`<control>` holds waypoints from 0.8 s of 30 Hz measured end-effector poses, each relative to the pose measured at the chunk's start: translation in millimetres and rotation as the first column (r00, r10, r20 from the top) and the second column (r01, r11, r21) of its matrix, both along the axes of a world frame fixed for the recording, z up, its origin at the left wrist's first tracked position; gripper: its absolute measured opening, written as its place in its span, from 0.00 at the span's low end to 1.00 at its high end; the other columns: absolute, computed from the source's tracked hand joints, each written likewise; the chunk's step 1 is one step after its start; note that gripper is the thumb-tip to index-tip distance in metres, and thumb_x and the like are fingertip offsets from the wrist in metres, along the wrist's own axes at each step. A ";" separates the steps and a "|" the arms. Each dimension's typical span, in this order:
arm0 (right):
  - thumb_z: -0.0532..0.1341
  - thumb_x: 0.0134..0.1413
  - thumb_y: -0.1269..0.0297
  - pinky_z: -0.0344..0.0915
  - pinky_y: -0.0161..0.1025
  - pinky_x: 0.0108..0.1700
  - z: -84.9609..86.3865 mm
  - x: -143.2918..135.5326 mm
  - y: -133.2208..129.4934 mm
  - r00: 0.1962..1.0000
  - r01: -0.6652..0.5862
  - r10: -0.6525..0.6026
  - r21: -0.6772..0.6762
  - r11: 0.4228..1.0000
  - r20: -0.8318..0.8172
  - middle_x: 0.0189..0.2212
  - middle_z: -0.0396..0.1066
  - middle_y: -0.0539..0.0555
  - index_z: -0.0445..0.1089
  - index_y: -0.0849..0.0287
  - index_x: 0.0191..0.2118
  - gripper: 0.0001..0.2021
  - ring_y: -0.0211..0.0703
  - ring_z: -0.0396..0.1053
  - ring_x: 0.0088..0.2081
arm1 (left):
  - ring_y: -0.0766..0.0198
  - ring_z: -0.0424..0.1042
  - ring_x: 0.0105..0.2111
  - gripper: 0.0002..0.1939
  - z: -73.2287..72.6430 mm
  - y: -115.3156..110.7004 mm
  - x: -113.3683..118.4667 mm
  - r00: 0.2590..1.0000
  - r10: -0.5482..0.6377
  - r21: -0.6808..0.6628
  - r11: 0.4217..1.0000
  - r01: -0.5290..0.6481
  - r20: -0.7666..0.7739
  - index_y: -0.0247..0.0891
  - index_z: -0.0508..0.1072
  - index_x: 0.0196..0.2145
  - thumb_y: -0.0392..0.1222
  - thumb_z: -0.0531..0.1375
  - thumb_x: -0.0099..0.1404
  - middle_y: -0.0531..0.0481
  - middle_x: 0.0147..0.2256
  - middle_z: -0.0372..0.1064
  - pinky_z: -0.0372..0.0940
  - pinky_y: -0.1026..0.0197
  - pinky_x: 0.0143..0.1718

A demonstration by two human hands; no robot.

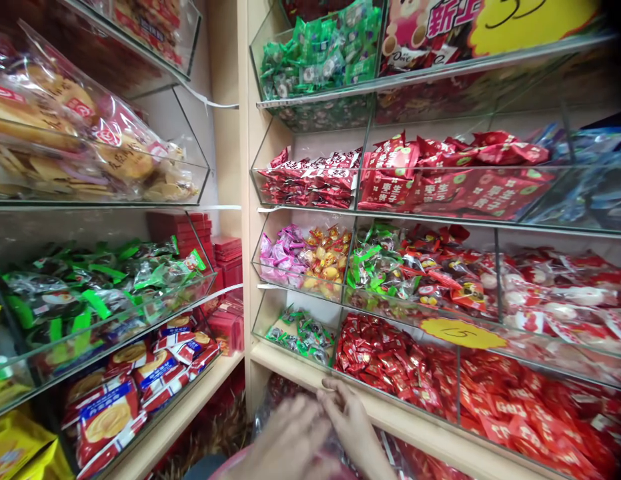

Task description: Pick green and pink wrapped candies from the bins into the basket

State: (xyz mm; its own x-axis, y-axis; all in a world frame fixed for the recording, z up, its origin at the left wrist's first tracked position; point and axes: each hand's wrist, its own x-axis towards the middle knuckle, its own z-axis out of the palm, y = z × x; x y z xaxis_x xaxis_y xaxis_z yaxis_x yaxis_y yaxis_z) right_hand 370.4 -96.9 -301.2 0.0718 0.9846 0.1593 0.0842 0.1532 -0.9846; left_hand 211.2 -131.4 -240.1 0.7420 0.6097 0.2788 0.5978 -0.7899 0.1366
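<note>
My left hand [293,437] is at the bottom centre, smeared by motion, with its fingers toward my right hand. My right hand [347,417] is just beside it, in front of the lowest shelf's wooden edge [395,417]. The right fingers are curled with the thumb close to them; whatever they hold, if anything, cannot be made out. Clear plastic wrapping [264,408] with dark red contents shows behind and below the hands, partly hidden by them. Nearest above the hands are a bin of small green-and-dark packets [303,337] and a bin of red wrapped sweets [385,357].
Glass-fronted shelves hold pink and gold sweets [305,257], red packets [425,177] and green packets [323,50]. Blue-and-red biscuit packs [107,413] lie at lower left. A wooden post [245,200] divides the shelves. A yellow price tag [463,332] hangs on the right.
</note>
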 end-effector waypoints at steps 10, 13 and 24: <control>0.62 0.42 0.44 0.59 0.37 0.28 -3.1 0.5 3.4 1.000 0.001 -0.001 -0.015 1.000 -0.016 0.22 0.65 0.51 0.69 0.62 0.38 0.25 0.42 0.63 0.25 | 0.52 0.59 0.48 0.23 211.4 146.2 -23.7 0.909 0.417 0.458 0.811 -0.365 -0.014 0.36 0.59 0.54 0.38 0.54 0.61 0.41 0.49 0.62 0.56 0.52 0.47; 0.63 0.39 0.43 0.58 0.37 0.27 -5.6 -1.4 4.2 0.999 0.030 -0.030 -0.019 0.999 -0.020 0.21 0.65 0.50 0.69 0.61 0.37 0.25 0.41 0.63 0.24 | 0.50 0.61 0.47 0.28 220.6 170.4 -20.0 0.862 0.476 0.414 0.829 -0.375 -0.173 0.36 0.59 0.54 0.41 0.59 0.56 0.39 0.47 0.64 0.57 0.53 0.45; 0.61 0.44 0.46 0.53 0.35 0.24 -19.5 -7.7 9.2 1.000 -0.023 0.023 0.003 1.000 0.007 0.20 0.63 0.49 0.68 0.61 0.37 0.22 0.38 0.59 0.21 | 0.50 0.65 0.46 0.29 226.4 182.8 -18.5 0.901 0.414 0.343 0.871 -0.352 -0.129 0.39 0.61 0.54 0.47 0.59 0.56 0.42 0.44 0.69 0.56 0.51 0.45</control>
